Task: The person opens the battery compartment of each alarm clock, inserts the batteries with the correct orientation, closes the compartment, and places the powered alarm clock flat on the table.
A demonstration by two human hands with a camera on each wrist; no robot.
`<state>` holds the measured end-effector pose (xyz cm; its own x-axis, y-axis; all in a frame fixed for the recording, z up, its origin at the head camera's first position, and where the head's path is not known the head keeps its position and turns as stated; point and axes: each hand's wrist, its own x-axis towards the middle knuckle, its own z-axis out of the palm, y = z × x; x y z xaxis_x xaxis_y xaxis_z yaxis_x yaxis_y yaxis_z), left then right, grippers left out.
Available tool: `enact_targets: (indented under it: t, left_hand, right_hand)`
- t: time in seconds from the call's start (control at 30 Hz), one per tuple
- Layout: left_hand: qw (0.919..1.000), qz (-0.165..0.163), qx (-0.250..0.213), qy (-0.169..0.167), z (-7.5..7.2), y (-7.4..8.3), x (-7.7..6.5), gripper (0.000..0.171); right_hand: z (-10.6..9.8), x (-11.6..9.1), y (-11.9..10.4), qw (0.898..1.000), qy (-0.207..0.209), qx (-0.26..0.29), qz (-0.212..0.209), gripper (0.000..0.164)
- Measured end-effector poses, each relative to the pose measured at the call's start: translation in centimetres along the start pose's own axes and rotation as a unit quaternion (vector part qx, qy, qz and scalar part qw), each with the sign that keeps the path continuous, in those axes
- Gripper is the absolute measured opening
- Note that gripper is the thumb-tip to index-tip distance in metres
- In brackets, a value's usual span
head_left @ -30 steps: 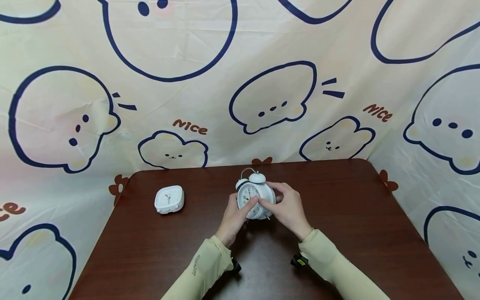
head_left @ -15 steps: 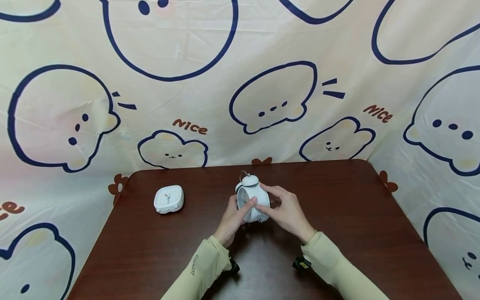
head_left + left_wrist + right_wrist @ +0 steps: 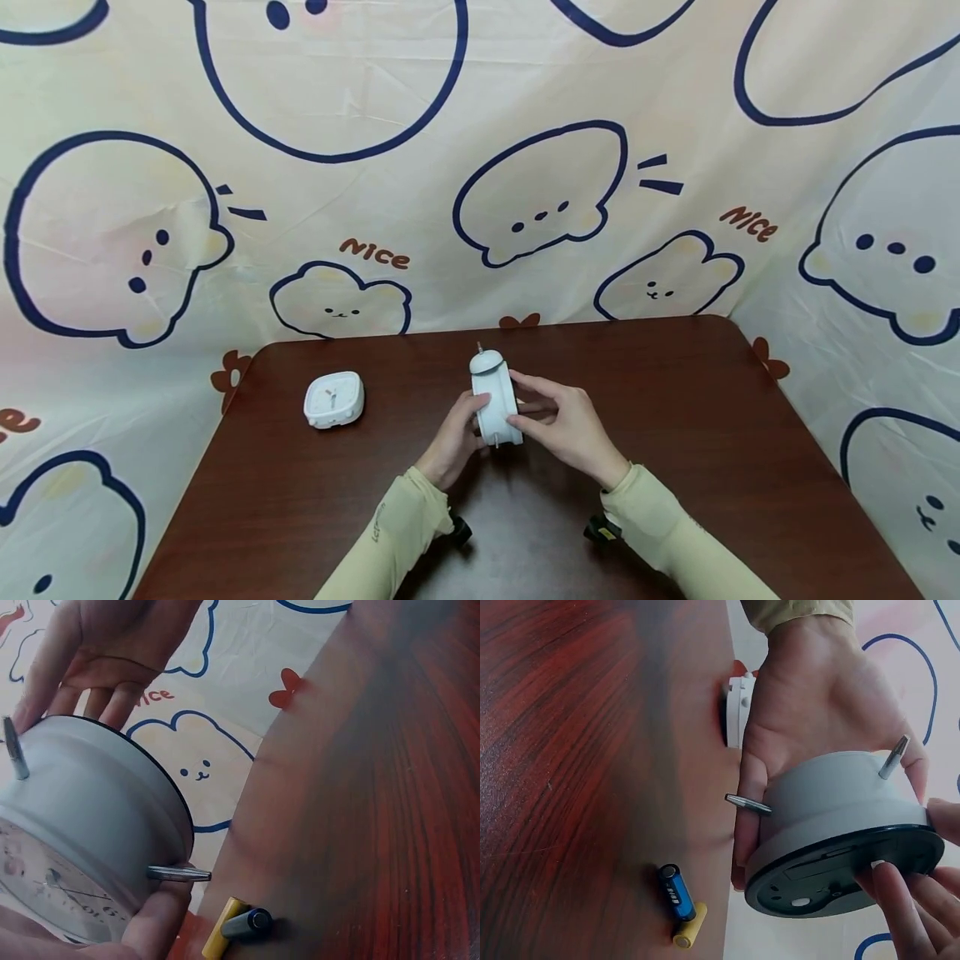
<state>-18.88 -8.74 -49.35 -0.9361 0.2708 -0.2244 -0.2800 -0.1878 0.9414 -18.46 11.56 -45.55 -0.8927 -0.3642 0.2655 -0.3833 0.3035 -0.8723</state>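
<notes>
A white twin-bell alarm clock (image 3: 493, 404) is held above the table, edge-on in the head view. My left hand (image 3: 453, 437) grips its side, thumb on the casing. On the other side, my right hand (image 3: 573, 429) holds the rim with thumb and forefinger. In the right wrist view, right fingers (image 3: 900, 907) touch the black back (image 3: 810, 877), where a panel outline and a white knob (image 3: 801, 902) show. Two metal feet (image 3: 748, 803) stick out of the casing. Part of the dial (image 3: 64, 892) shows in the left wrist view.
A white squarish clock (image 3: 333, 400) lies on the dark brown table (image 3: 675, 400) to the left. A blue battery (image 3: 676, 892) and a yellow battery (image 3: 690, 926) lie together on the tabletop. Patterned cloth (image 3: 420, 208) hangs behind and beside the table.
The alarm clock has turned so that its dial, seen from the front at first, now faces left and only its side shows in the head view. Both hands have kept hold of it.
</notes>
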Motion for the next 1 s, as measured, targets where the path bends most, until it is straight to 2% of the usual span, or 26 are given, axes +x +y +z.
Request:
enact_targets:
  t: [0.2,0.37,0.53,0.63,0.7,0.77,0.9,1.0]
  left_hand:
    - [0.9997,-0.004,-0.003,-0.023,-0.3,-0.2,0.2,0.066]
    - [0.9959,0.012,-0.071,-0.054,-0.9,-0.7,0.3,0.065]
    - [0.9836,0.046,-0.148,-0.092,-1.4,-1.1,0.2,0.052]
    - [0.9739,0.059,-0.18,-0.126,-1.7,-1.1,0.1,0.046]
    - [0.9652,0.071,-0.2,-0.153,-1.9,-1.0,0.0,0.047]
    - [0.9526,0.086,-0.22,-0.191,-2.1,-1.0,0.0,0.051]
    - [0.9151,0.111,-0.272,-0.276,-2.2,-1.0,0.1,0.057]
    - [0.8895,0.116,-0.303,-0.322,-2.2,-1.1,0.3,0.06]
  right_hand:
    - [0.4,-0.4,-0.6,1.0,-0.013,-0.013,-0.017,0.059]
    - [0.6,-0.5,-0.9,0.999,-0.017,-0.013,-0.027,0.057]
    - [0.4,-0.1,-0.1,0.996,0.007,-0.05,-0.067,0.058]
    - [0.2,0.1,0.6,0.994,0.019,-0.079,-0.073,0.07]
    - [0.2,0.2,0.8,0.994,0.008,-0.092,-0.061,0.084]
    - [0.3,0.3,1.0,0.994,-0.017,-0.093,-0.052,0.1]
    - [0.6,0.4,1.2,0.994,-0.049,-0.088,-0.047,0.123]
    - [0.8,0.4,1.2,0.994,-0.04,-0.09,-0.054,0.129]
